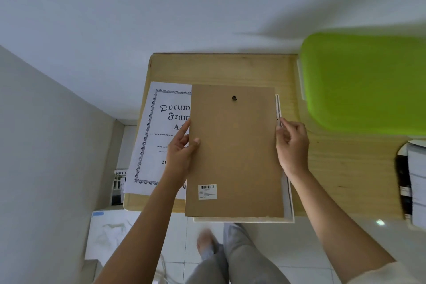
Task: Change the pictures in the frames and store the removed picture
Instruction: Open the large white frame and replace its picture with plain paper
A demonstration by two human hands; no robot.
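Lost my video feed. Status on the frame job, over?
Left hand grips brown fibreboard backing panel at left edge; right hand pinches right edge. Panel over white picture frame. Printed certificate sheet partly beneath panel, left side.

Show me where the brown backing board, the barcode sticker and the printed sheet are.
Backing board [235, 145]: head view, bare middle of its brown face.
Barcode sticker [207, 191]: head view, centre of the white label.
Printed sheet [161, 127]: head view, white area inside its border.

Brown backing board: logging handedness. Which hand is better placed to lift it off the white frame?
Probably left: left hand pinches the brown backing board, thumb on top; right hand has no clear hold.
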